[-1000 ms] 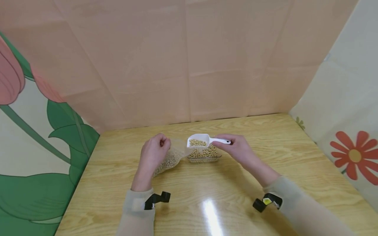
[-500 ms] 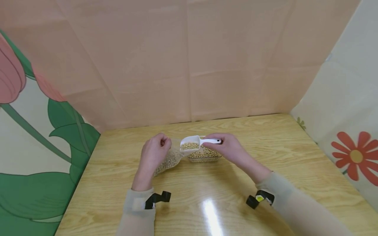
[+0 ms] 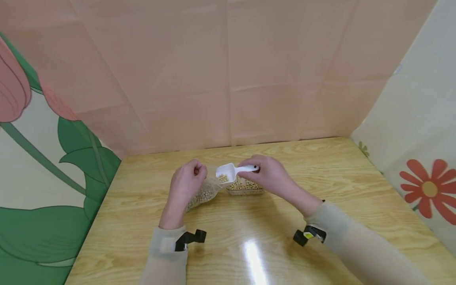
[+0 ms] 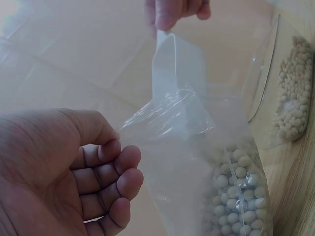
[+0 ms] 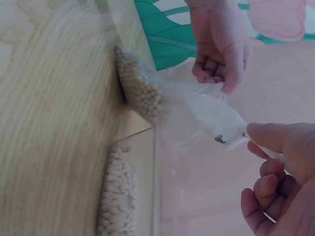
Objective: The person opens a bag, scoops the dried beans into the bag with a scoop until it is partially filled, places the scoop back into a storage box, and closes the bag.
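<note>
My left hand (image 3: 188, 183) pinches the top edge of a clear plastic bag (image 4: 172, 152) between thumb and forefinger, its other fingers curled. Soybeans (image 4: 241, 196) fill the bag's lower part, which rests on the table. Thumb and fingers of my right hand (image 3: 267, 174) pinch the handle of a white scoop (image 3: 226, 173). The scoop tilts down to the left with some soybeans at its lip. In the left wrist view its front end is inside the bag's mouth. A clear container (image 3: 246, 192) of soybeans stands right beside the bag, partly below the right hand.
The wooden table (image 3: 213, 253) carries the bag and container. A pinkish sheet (image 3: 228, 79) hangs behind its far edge. Flower-patterned cloths (image 3: 427, 190) hang at both sides. A camera mount (image 3: 190, 239) sits on each wrist.
My right hand has moved left with the scoop, from above the container to the bag's mouth. The scoop has tipped downward and fewer soybeans show in it. My left hand has stayed nearly still.
</note>
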`<state>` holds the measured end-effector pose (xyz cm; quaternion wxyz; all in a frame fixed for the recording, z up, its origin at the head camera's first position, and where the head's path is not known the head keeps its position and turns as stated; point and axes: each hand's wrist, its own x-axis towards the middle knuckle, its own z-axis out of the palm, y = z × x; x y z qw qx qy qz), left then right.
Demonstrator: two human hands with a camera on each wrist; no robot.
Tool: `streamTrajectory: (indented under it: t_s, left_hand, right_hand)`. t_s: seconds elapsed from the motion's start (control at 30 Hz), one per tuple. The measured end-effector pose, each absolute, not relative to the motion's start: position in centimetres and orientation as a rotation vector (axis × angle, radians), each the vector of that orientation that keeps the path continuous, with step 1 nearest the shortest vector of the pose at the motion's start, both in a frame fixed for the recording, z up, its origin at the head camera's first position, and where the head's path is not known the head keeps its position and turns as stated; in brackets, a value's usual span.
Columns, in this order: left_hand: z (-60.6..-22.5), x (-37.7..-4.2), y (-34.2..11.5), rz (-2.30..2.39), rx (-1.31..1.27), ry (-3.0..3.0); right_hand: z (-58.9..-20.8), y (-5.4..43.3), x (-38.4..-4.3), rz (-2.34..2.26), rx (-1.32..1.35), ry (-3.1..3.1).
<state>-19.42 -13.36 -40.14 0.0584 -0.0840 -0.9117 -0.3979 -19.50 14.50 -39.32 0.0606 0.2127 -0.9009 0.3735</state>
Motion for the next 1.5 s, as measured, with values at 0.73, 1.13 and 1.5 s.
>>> streamTrajectory:
  t_s: [0.73,1.13,1.5]
  left_hand:
    - [-40.1,-19.5,-13.4,-1.208,-0.258,-2.764]
    - [-40.2,-19.4,-13.7,-1.222,-0.238,-2.756]
    - [-40.2,-19.3,-14.2,-1.263,-0.234,-2.764]
  right_hand:
    - [-38.2,15.5,-19.1,1.241,0.555,-2.701]
    - [-39.1,18.4,-18.4,1.562,0.290,-2.672]
    - [-40.6,21.6,-17.1,1.703,-0.028,-2.638]
